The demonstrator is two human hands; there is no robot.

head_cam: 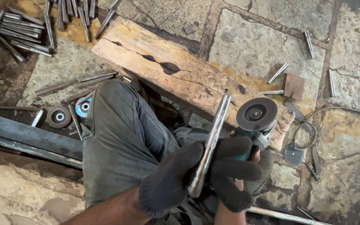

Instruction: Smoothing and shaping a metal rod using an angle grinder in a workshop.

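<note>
My left hand (176, 179), in a dark knit glove, is closed around the lower part of a steel rod (217, 121). The rod slants up to the right, and its top end lies over the edge of a wooden block (163, 62). My right hand (253, 157) is mostly hidden behind the gloved fingers. It grips the teal body of an angle grinder (256, 113). The grinder's dark round disc faces up, just right of the rod's upper end and apart from it. My bent knee in grey trousers (117, 125) fills the middle left.
A heap of similar steel rods (21, 29) lies at the top left. Loose rods (309, 43) are scattered on the stone floor at right. Two spare discs (58, 116) rest beside a long steel bar (26, 133). A cable (338, 110) curves across the right.
</note>
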